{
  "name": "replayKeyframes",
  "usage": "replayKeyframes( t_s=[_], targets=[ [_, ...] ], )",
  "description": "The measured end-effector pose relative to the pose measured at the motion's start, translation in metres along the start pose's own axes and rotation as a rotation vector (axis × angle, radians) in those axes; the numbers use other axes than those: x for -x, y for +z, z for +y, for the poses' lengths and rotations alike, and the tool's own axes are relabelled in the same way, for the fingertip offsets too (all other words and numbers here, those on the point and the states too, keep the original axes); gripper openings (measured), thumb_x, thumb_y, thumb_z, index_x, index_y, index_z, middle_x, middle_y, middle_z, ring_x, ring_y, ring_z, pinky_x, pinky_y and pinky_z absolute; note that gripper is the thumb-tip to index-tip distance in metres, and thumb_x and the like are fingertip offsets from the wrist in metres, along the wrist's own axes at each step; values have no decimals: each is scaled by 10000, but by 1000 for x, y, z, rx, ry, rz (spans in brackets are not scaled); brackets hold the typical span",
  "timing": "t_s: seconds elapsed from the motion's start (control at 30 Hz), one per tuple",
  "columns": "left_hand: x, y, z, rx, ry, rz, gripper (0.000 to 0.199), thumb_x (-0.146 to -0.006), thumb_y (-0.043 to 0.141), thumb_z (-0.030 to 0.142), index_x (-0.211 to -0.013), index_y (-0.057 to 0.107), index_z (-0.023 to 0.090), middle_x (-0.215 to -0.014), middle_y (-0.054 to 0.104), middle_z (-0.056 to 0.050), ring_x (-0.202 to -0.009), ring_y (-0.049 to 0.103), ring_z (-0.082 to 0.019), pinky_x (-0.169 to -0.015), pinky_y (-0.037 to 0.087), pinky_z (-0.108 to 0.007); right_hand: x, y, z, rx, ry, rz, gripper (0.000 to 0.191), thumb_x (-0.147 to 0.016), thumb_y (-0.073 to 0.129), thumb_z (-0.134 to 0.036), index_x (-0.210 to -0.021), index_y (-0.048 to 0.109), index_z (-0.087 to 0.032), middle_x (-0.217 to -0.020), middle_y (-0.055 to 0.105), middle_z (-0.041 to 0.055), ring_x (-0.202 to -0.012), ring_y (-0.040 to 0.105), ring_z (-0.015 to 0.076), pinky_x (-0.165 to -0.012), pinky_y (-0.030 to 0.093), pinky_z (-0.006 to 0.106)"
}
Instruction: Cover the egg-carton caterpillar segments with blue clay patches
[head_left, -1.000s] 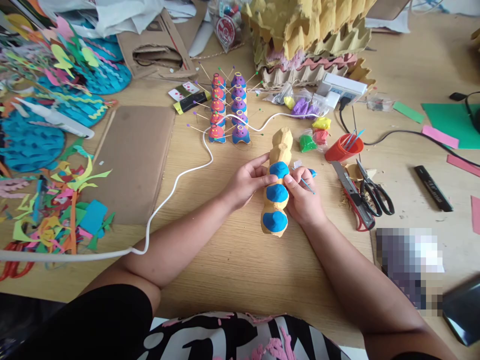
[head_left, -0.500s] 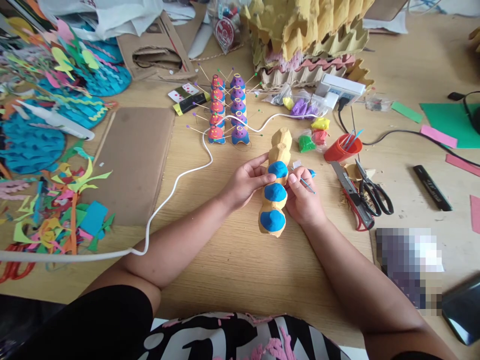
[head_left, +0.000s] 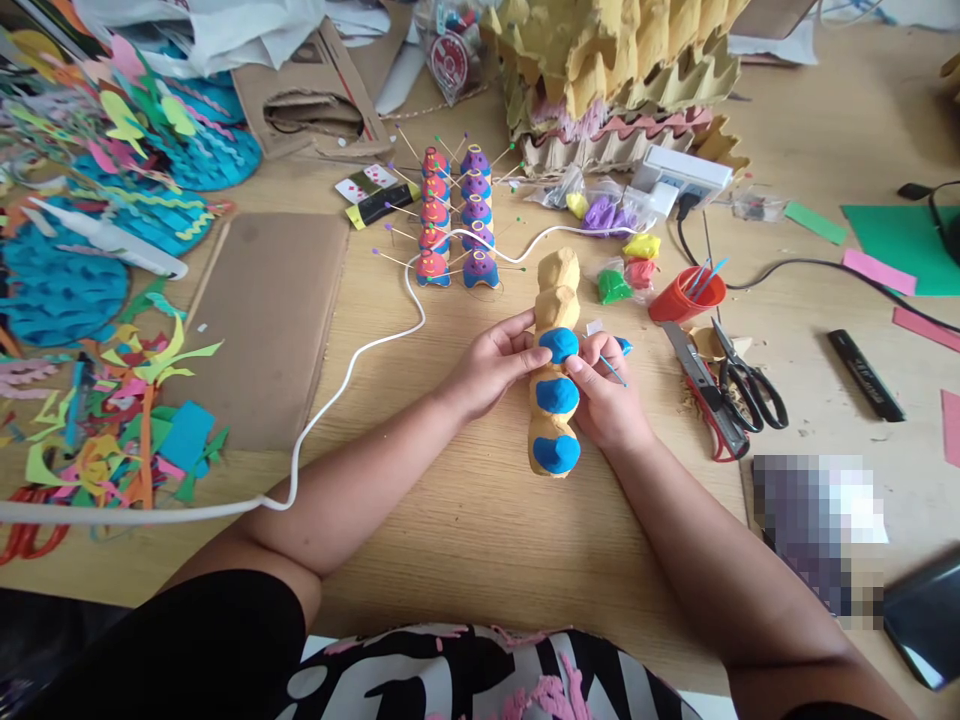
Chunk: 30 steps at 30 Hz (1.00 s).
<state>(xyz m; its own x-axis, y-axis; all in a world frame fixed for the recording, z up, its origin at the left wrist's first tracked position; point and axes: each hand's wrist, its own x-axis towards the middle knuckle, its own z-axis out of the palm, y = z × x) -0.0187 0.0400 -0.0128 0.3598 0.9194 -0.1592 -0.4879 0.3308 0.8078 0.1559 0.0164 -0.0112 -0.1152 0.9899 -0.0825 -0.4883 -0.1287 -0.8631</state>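
My left hand [head_left: 495, 365] is closed on the left side of an egg carton strip [head_left: 557, 272], a row of yellowish cardboard bumps held above the table. Blue clay [head_left: 556, 397] covers the tops of the three bumps nearest me; the two far bumps are bare. The thumb of my right hand [head_left: 613, 400] presses on the right edge of the third blue patch. A thin blue stick [head_left: 615, 373] pokes out from the curled fingers of that hand. Just behind them lies a small blue packet [head_left: 623, 346], partly hidden.
Red and purple caterpillar figures [head_left: 433, 265] stand farther back. To the right are a red cup [head_left: 686, 296] with blue sticks, a utility knife [head_left: 705, 390] and scissors [head_left: 750, 385]. A white cable [head_left: 352, 365] crosses at left, near paper scraps [head_left: 142, 430]. Egg trays [head_left: 615, 60] are stacked behind.
The strip's near end has swung slightly to the right and its blue tops have turned. My right thumb has moved left onto the third blue patch.
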Motion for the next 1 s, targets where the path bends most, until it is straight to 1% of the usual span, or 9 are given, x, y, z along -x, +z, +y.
replayKeyframes(
  t_s=[0.1, 0.23, 0.3, 0.43, 0.6, 0.7, 0.83, 0.93, 1.0],
  targets=[
    [-1, 0, 1, -40, 41, -9, 779, -722, 1071, 457, -1402, 779, 215, -916, 803, 6, -871, 745, -129, -847, 572, -235, -1, 0, -1, -73, 64, -10, 652, -736, 1064, -544, -803, 479, -265, -741, 558, -77, -698, 533, 131, -655, 506, 278],
    [1, 1, 2, -99, 62, -55, 800, -758, 1039, 510, -1442, 753, 208, -1033, 829, -38, -939, 758, -169, -888, 574, -268, -1, 1, 1, -139, 138, -5, 676, -695, 1093, -480, -770, 460, -255, -744, 569, -77, -704, 560, 123, -646, 517, 259],
    [2, 1, 3, -116, 70, -70, 823, -747, 1044, 515, -1447, 744, 206, -1028, 820, -38, -941, 751, -173, -879, 569, -269, 0, 1, 2, -132, 137, -5, 671, -688, 1100, -449, -772, 463, -255, -741, 575, -80, -700, 561, 121, -641, 516, 256],
    [4, 2, 1, -169, 93, -45, 831, -742, 1052, 477, -1462, 730, 217, -997, 796, -22, -956, 737, -177, -877, 565, -270, 1, 2, 3, -126, 129, -15, 640, -689, 1105, -407, -783, 491, -256, -759, 615, -81, -712, 583, 120, -666, 535, 263],
    [6, 4, 1, -178, 103, -62, 808, -724, 1066, 424, -1432, 738, 216, -1038, 805, -25, -953, 730, -165, -847, 559, -254, 1, 3, 0, -196, 179, -37, 637, -669, 1116, -421, -803, 513, -260, -815, 688, -76, -784, 654, 128, -737, 568, 268],
    [7, 6, 2, -161, 102, -74, 792, -708, 1077, 390, -1406, 744, 217, -1058, 814, -24, -942, 730, -152, -819, 551, -238, 1, 3, -2, -192, 193, -51, 656, -662, 1116, -421, -793, 493, -263, -820, 683, -74, -796, 662, 138, -737, 570, 280],
    [8, 6, 2, -150, 77, -69, 817, -670, 1096, 358, -1398, 748, 228, -1034, 817, -15, -918, 728, -148, -803, 545, -233, 1, 2, -2, -169, 192, -51, 682, -660, 1111, -432, -776, 460, -265, -797, 655, -67, -782, 648, 150, -723, 572, 292],
    [7, 4, 2, -123, 77, -103, 797, -693, 1088, 372, -1403, 752, 232, -1027, 816, -16, -921, 738, -146, -805, 551, -231, 0, 2, -1, -184, 215, -53, 692, -645, 1117, -429, -767, 457, -264, -800, 666, -63, -782, 646, 150, -720, 578, 289],
    [6, 2, 2, -89, 62, -130, 767, -736, 1065, 425, -1410, 753, 234, -1068, 824, -33, -947, 753, -153, -830, 565, -239, -1, 1, -1, -189, 232, -69, 686, -654, 1113, -429, -766, 456, -264, -806, 672, -62, -777, 644, 151, -714, 581, 292]
  ],
)
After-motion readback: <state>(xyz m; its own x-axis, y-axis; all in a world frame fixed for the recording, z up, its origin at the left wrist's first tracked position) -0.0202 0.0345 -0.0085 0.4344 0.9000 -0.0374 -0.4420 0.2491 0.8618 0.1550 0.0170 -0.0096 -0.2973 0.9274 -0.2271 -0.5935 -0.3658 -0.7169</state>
